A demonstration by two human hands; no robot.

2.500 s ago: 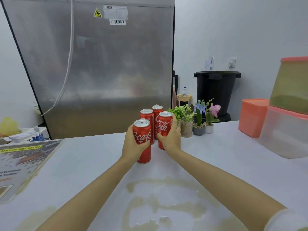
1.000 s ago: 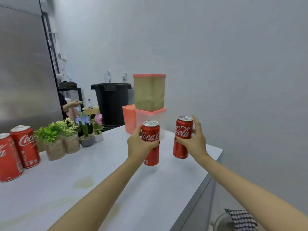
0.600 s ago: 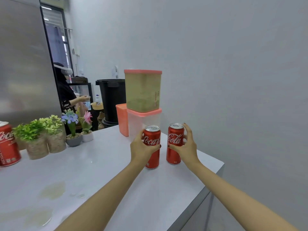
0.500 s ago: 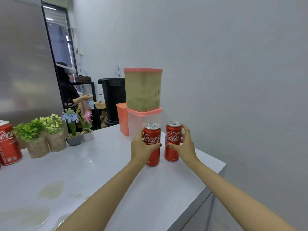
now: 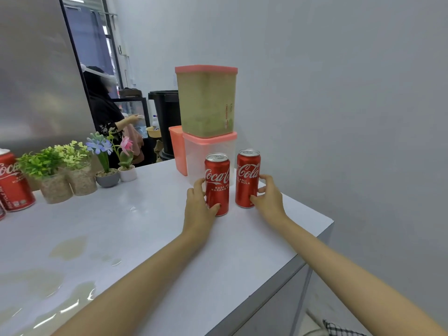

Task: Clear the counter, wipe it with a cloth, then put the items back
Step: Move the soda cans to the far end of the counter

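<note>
You are standing two Coca-Cola cans at the right end of the counter (image 5: 150, 229), just in front of the clear container (image 5: 211, 163) that carries the green-filled container (image 5: 206, 103). Your left hand (image 5: 197, 204) is wrapping narrowly around the lower part of the left can (image 5: 217, 184), thumb at the front near its base. Your right hand (image 5: 268, 197) is resting its fingertips (image 5: 263, 180) against the side of the right can (image 5: 247, 178), fingers loosely curled; whether it is truly gripping or only touching, you cannot tell from here. Both cans are looking upright with their bases on the counter.

This reads as the clearing step, with the pale brownish spill (image 5: 68, 246) lying well apart toward your left and not yet wiped.

Watch these risks as you are letting go:
- The right can is sitting near the counter's outer corner; a sideways brush from your withdrawing right hand could be tipping it toward the edge.
- The two cans are standing just beside each other, so knocking one is likely to be toppling the other.
- A push backward could be nudging the stacked containers.
- Another Coca-Cola can (image 5: 13, 180), the potted green plants (image 5: 53, 173) and the small flower pots (image 5: 114, 166) are waiting on the left, near the wet patch; reaching across it could be dragging your forearm through the liquid.
</note>
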